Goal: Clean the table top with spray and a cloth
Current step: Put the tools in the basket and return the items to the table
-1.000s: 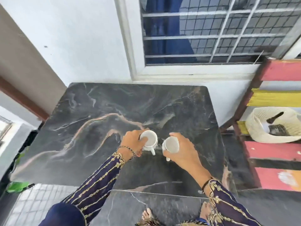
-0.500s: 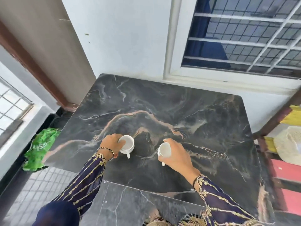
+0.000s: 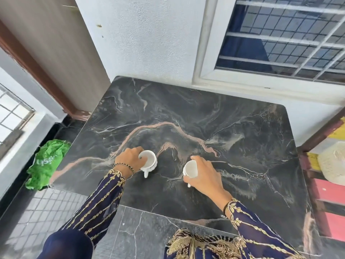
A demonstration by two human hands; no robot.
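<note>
A dark marble table top point(image 3: 233, 128) with pink and white veins fills the middle of the view. My left hand point(image 3: 130, 158) grips a white cup point(image 3: 149, 161) by its rim; the cup stands on the table with its handle toward me. My right hand point(image 3: 205, 176) holds a second white cup point(image 3: 191, 169) at its side, tilted slightly left, a short way right of the first. No spray bottle or cloth shows in view.
A white wall and a barred window point(image 3: 280, 40) stand behind the table. A green plastic bag point(image 3: 46, 163) lies on the floor at the left. A painted wooden rack point(image 3: 328, 193) with a white woven basket point(image 3: 332, 163) stands at the right. A brown door frame point(image 3: 37, 71) is at the far left.
The two cups have been drawn apart, the left one farther left. The view has swung left, bringing the green bag into sight and pushing the rack toward the right edge.
</note>
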